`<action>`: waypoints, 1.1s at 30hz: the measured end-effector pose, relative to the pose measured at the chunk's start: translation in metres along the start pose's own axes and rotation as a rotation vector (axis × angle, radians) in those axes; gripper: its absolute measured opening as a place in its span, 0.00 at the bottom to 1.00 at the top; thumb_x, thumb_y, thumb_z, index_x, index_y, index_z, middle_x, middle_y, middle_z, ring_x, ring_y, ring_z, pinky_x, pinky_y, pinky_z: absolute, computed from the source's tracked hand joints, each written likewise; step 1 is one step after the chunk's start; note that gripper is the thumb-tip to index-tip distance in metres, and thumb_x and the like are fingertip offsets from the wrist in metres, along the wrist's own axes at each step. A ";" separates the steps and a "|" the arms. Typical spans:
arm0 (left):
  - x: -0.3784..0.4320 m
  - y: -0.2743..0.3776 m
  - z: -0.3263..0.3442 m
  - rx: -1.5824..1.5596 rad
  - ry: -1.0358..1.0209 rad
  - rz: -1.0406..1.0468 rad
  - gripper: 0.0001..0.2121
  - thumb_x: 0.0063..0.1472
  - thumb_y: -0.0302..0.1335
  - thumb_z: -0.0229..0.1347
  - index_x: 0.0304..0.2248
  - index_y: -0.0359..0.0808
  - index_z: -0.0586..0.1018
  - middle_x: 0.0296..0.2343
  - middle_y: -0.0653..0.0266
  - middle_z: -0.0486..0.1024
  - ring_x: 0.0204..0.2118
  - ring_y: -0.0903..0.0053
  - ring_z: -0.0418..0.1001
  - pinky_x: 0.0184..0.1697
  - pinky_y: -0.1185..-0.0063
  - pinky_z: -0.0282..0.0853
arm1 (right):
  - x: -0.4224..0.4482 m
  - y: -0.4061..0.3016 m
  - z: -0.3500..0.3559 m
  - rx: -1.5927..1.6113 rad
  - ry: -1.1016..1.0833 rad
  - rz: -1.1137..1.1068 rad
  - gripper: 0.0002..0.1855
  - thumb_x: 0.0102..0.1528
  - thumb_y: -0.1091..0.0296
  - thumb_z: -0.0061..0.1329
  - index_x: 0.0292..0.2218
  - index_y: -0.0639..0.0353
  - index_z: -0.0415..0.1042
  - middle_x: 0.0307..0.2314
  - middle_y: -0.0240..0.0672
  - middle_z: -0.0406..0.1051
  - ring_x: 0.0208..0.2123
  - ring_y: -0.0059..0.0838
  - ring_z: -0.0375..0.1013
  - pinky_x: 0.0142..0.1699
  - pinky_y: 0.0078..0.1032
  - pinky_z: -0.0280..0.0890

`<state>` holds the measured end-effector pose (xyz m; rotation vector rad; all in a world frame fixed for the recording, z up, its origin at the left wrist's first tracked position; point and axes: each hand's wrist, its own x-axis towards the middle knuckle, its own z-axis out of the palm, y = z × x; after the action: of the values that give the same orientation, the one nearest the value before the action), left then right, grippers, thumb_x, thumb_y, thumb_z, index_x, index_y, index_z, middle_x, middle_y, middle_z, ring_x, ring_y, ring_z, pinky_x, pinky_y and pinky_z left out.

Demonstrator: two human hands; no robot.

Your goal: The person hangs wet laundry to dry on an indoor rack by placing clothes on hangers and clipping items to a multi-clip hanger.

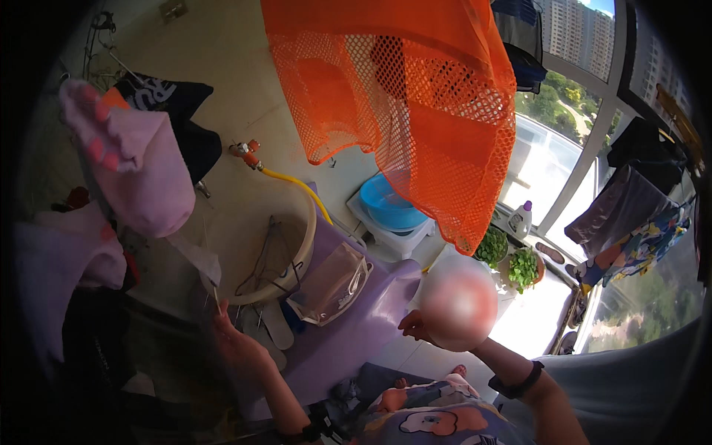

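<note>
My left hand is raised at the lower left, its fingertips pinched on a thin pale strip. Just above it dangles a whitish piece of fabric, below a hanging pink fleece garment with coral patches. Whether the strip and the fabric are one piece is unclear. My right hand is held out to the right of the purple surface, fingers bent. A round blurred patch covers part of that hand and wrist, so what it may hold is hidden.
A cream basin with clothes hangers stands on a purple surface, beside a clear zip bag. Orange mesh fabric hangs ahead. A blue basin sits on a white stool. Potted plants stand by the window.
</note>
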<state>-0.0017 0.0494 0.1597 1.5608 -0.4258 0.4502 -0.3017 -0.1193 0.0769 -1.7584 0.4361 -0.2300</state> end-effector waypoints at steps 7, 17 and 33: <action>-0.067 0.029 0.011 -0.004 -0.630 0.309 0.04 0.56 0.20 0.51 0.32 0.31 0.72 0.31 0.59 0.72 0.33 0.72 0.71 0.35 0.79 0.66 | 0.014 -0.042 -0.001 0.140 -0.020 -0.168 0.13 0.58 0.63 0.42 0.42 0.61 0.66 0.33 0.34 0.72 0.35 0.22 0.70 0.40 0.22 0.66; -0.147 0.014 -0.008 0.242 -0.994 0.596 0.17 0.49 0.24 0.58 0.40 0.30 0.72 0.40 0.54 0.68 0.44 0.63 0.68 0.43 0.73 0.68 | 0.090 -0.012 0.060 0.316 -0.057 -0.030 0.16 0.60 0.61 0.35 0.45 0.63 0.59 0.34 0.38 0.72 0.30 0.22 0.71 0.31 0.19 0.67; -0.129 -0.007 -0.046 0.352 -0.891 0.920 0.07 0.50 0.26 0.59 0.30 0.36 0.77 0.29 0.70 0.74 0.44 0.69 0.66 0.48 0.69 0.60 | -0.090 0.066 -0.004 0.581 0.298 0.225 0.18 0.58 0.71 0.35 0.50 0.58 0.58 0.20 0.31 0.70 0.10 0.15 0.66 0.14 0.10 0.55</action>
<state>-0.1084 0.0946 0.0869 1.7864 -1.8723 0.5095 -0.3958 -0.0985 0.0209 -1.0985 0.6992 -0.4147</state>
